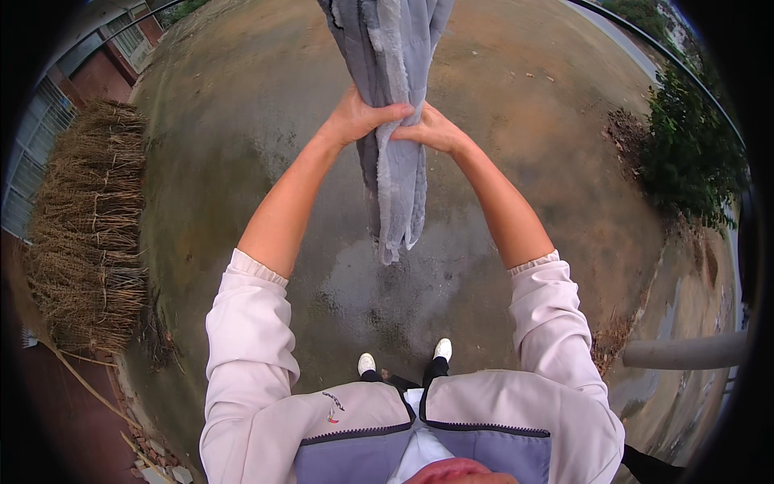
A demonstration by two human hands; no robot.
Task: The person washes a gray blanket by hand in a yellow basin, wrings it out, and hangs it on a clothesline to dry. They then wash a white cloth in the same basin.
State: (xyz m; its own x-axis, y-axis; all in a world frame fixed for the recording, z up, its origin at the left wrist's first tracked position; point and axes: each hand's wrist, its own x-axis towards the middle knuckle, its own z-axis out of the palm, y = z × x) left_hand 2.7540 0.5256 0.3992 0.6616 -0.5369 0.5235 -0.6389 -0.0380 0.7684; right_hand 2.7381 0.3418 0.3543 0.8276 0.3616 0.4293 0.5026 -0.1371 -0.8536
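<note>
A long piece of grey quilted cloth with a fleecy pale edge (393,54) hangs in gathered folds from the top of the picture, in front of me. My left hand (366,118) wraps it from the left side, thumb across the front. From the right, my right hand (429,128) grips the same bunch slightly lower, its thumb lying over the folds. Below both hands the cloth's loose end hangs down over the wet ground. The fingers behind the cloth are hidden, and its upper part runs out of view.
Wet ground (363,290) with puddles spreads below. Bundles of dry stalks (91,230) lean by a building on the left. A leafy bush (683,145) and a grey pole (683,351) are on the right. A thin dark line (665,42) crosses the upper right.
</note>
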